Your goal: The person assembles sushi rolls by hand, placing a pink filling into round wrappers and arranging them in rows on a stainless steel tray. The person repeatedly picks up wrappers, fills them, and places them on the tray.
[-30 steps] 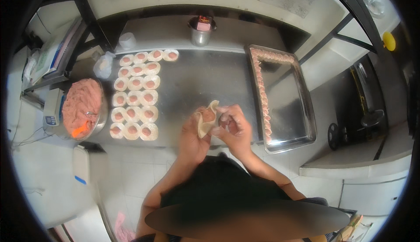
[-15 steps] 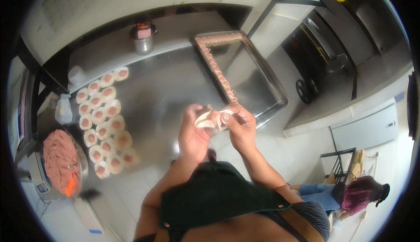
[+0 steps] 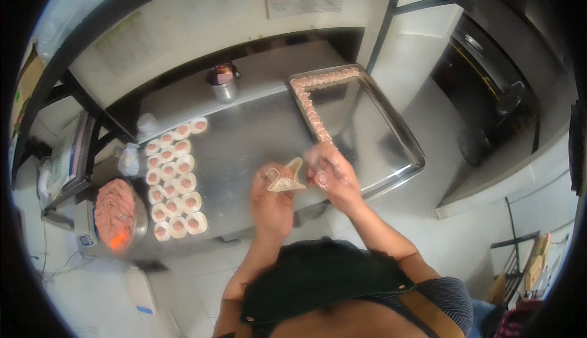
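Note:
My left hand (image 3: 270, 202) holds a pale round dumpling wrapper (image 3: 286, 183) by its left side, above the near edge of the steel table. The wrapper's edges are partly folded up, and its filling is mostly hidden. Just to its right is my right hand (image 3: 333, 176), apart from the wrapper, with its fingers loosely spread and somewhat blurred. Beyond that hand lies a large metal tray (image 3: 411, 137). Formed dumplings (image 3: 310, 110) line its far and left sides in rows. To the left, several flat wrappers (image 3: 170, 172) topped with pink filling lie in rows on the table.
A steel bowl (image 3: 142, 219) of pink ground meat (image 3: 115, 206) with an orange utensil (image 3: 120, 240) stands at the left, beside a scale (image 3: 85, 225). A metal pot (image 3: 226, 90) sits on the back ledge. A black shelf frame (image 3: 101, 109) rises at the left.
My right hand has come away from the wrapper, which both hands were pinching. The wrapper now stays in my left hand with its edges opened out. The view has shifted.

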A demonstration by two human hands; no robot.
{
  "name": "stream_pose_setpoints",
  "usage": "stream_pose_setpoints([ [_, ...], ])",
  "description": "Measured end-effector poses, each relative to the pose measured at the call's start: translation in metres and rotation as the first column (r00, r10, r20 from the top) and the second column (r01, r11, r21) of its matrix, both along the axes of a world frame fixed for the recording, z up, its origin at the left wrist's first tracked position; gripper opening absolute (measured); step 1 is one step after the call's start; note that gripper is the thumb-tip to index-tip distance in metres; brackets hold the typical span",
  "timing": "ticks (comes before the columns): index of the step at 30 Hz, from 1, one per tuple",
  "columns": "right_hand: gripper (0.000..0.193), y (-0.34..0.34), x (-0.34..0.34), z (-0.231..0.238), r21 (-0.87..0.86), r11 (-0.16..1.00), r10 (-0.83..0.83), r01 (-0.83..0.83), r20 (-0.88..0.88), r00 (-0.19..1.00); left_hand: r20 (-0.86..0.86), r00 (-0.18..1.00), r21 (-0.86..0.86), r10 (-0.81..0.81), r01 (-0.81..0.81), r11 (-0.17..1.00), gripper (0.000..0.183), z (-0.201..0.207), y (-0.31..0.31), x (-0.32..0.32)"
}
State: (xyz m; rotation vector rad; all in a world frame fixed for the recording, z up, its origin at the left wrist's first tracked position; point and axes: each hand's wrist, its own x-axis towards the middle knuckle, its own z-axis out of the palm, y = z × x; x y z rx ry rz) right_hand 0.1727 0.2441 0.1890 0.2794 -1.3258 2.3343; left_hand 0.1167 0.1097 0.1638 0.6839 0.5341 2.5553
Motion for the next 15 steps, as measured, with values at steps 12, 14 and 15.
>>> stream_pose_setpoints([
  [12,0.028,0.011,-0.001,0.005,0.392,0.914,0.105,-0.107,0.027,0.994,-0.205,0.896,-0.245,0.395,-0.437,0.865,0.031,0.015,-0.01,0.042],
  [14,0.031,0.007,-0.006,0.011,0.341,0.915,0.2,-0.217,0.086,0.976,-0.084,0.969,-0.075,0.232,-0.239,0.968,0.028,0.016,-0.02,0.046],
  [15,0.032,0.005,-0.01,0.013,0.383,0.885,0.247,-0.264,0.094,0.965,-0.046,0.922,-0.174,0.386,-0.387,0.905,0.027,0.015,-0.021,0.049],
])
